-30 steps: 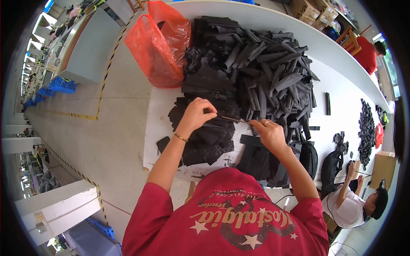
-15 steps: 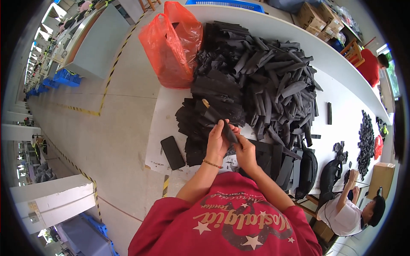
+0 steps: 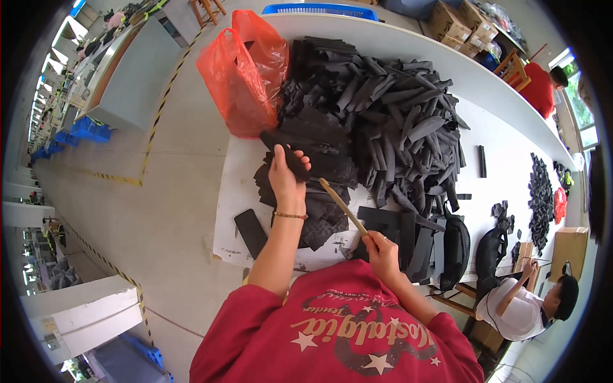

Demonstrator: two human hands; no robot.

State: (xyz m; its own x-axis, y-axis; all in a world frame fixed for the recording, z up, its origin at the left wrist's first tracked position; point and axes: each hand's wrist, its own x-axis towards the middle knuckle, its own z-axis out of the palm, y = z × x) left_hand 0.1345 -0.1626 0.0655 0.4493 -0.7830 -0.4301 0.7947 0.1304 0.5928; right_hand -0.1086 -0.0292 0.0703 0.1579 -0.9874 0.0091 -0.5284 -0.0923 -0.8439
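Note:
My left hand [image 3: 285,180] is closed around a narrow black fabric piece [image 3: 296,165], held up over stacked flat black fabric pieces [image 3: 327,220]. A light wooden stick [image 3: 343,207] is gripped at its near end by my right hand [image 3: 382,254]. The stick's far tip points toward my left hand, just apart from the fabric piece. Beyond both hands spreads a large heap of black fabric strips [image 3: 408,121]. A dark phone [image 3: 251,231] lies left of my left forearm.
A red plastic bag [image 3: 246,83] stands at the table's far left corner. Black bags [image 3: 456,252] lie along the near edge at right. A co-worker in white [image 3: 520,313] sits at the right. A raised white board [image 3: 383,38] borders the table's back.
My hands have moved apart, the left going left and away with the fabric piece. The wooden stick, which was mostly inside the fabric, is now out of it in my right hand.

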